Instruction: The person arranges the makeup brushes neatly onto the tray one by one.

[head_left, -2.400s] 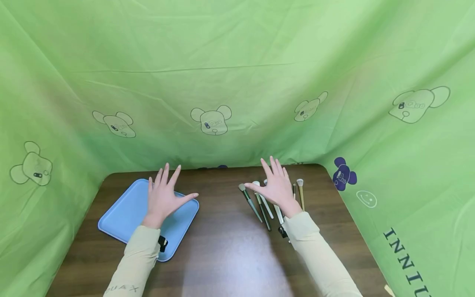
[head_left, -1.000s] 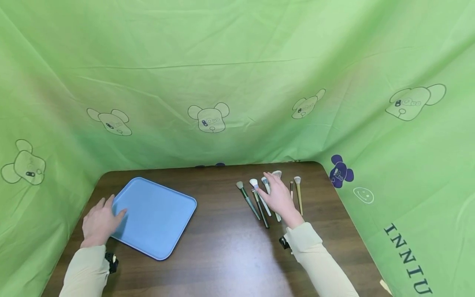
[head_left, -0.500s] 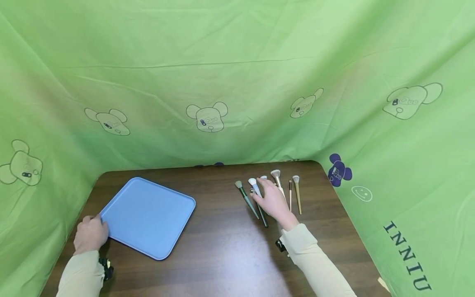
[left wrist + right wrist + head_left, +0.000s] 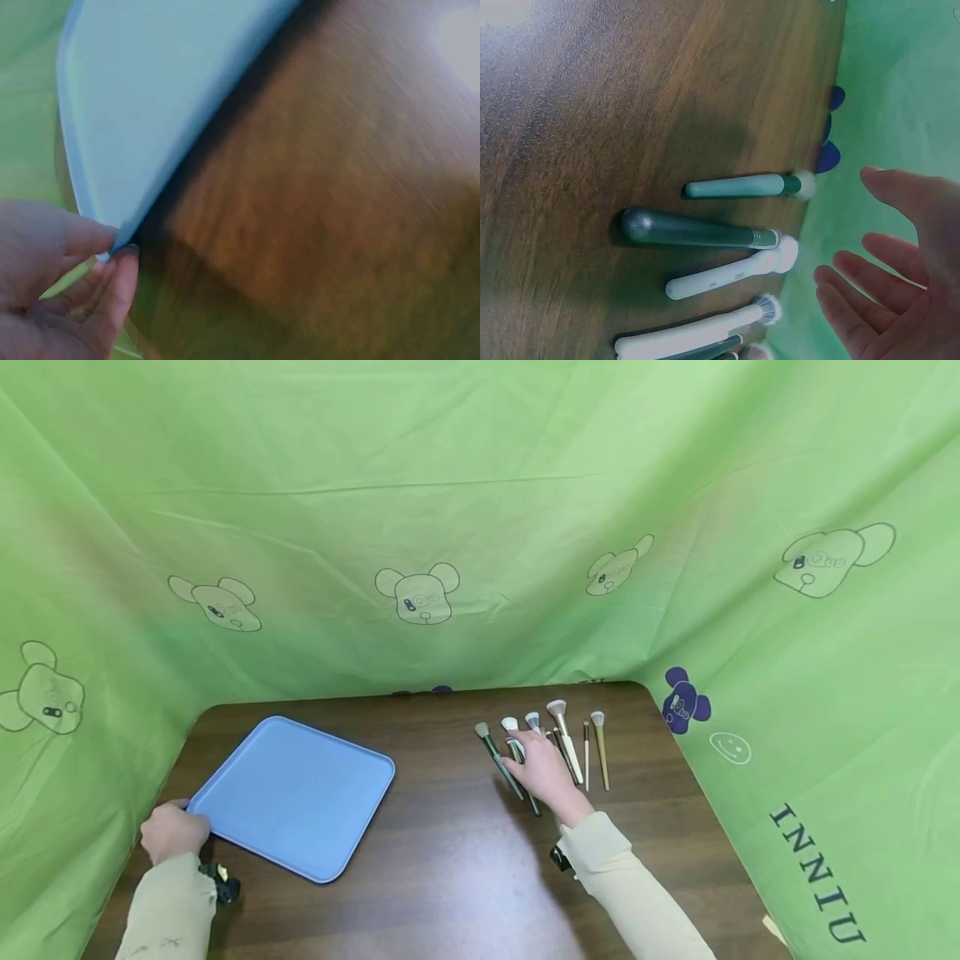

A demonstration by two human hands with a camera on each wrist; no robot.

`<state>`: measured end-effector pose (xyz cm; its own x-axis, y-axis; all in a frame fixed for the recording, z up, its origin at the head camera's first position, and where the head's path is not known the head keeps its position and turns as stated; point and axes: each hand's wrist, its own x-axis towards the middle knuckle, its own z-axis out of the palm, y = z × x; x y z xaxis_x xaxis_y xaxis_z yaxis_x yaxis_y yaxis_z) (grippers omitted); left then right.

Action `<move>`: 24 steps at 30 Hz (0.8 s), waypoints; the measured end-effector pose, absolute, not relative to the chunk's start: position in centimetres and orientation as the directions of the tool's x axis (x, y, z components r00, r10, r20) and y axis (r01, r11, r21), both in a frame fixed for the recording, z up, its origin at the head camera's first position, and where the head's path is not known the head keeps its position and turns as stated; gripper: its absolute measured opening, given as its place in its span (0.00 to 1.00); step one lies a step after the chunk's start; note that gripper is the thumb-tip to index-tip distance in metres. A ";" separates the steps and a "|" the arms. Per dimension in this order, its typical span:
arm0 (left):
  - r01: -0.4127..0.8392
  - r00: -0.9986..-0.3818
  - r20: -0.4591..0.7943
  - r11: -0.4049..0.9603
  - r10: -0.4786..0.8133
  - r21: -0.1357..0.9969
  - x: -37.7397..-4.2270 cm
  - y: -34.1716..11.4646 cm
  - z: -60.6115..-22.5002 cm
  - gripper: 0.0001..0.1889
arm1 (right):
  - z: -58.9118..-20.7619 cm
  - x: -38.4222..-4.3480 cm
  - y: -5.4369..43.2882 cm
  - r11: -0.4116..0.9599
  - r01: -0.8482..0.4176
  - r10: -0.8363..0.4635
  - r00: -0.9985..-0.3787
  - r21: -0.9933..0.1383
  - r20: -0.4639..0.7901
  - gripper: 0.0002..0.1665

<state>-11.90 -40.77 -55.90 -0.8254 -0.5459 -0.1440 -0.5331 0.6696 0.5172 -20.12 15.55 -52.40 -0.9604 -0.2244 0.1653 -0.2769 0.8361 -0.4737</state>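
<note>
My left hand (image 4: 174, 832) pinches the near-left corner of a blue rectangular tray (image 4: 296, 797). In the left wrist view the thumb and fingers (image 4: 116, 296) close on the tray's rim (image 4: 180, 157). Over on the right, my right hand (image 4: 546, 772) hovers over several makeup brushes, fingers spread and holding nothing. The right wrist view has a light green brush (image 4: 739, 186), a dark green one (image 4: 694, 229), a white one (image 4: 724, 277) and another white one with grey bristles (image 4: 690, 331). In the head view my hand hides parts of some handles.
To the right of that hand lie a wide fan-shaped brush (image 4: 564, 735), a thin brush (image 4: 587, 756) and a tan-handled brush (image 4: 602, 752). All rest on a brown wooden table (image 4: 442, 860). Green printed cloth (image 4: 420, 527) encloses its back and sides.
My left hand has moved from above the tray to its near-left corner and taken hold. My right hand has come lower and slightly leftward over the brushes, uncovering the fan-shaped one.
</note>
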 end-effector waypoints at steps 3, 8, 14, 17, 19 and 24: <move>-0.573 -0.792 -0.156 0.632 -0.590 0.522 -12.1 -40.8 -55.8 0.28 | -52.4 -20.0 15.6 0.835 -0.289 -0.231 -0.956 -0.469 0.180 0.33; -0.621 -0.747 -0.201 0.557 -0.634 0.552 -12.3 -40.7 -55.5 0.28 | -52.3 -20.0 15.7 0.841 -0.288 -0.231 -0.957 -0.457 0.177 0.32; -0.649 -0.717 -0.243 0.498 -0.653 0.576 -12.6 -40.0 -55.1 0.28 | -52.4 -20.2 15.9 0.844 -0.286 -0.231 -0.957 -0.453 0.173 0.31; -0.644 -0.726 -0.249 0.506 -0.642 0.574 -12.6 -39.8 -54.9 0.28 | -52.7 -20.2 15.8 0.844 -0.290 -0.235 -0.956 -0.450 0.176 0.30; -0.641 -0.729 -0.255 0.504 -0.635 0.578 -12.6 -39.8 -54.9 0.27 | -52.8 -20.2 15.9 0.845 -0.293 -0.237 -0.955 -0.447 0.177 0.30; -0.649 -0.723 -0.292 0.472 -0.625 0.597 -12.6 -39.7 -54.5 0.26 | -53.1 -20.3 16.0 0.847 -0.283 -0.230 -0.958 -0.450 0.170 0.30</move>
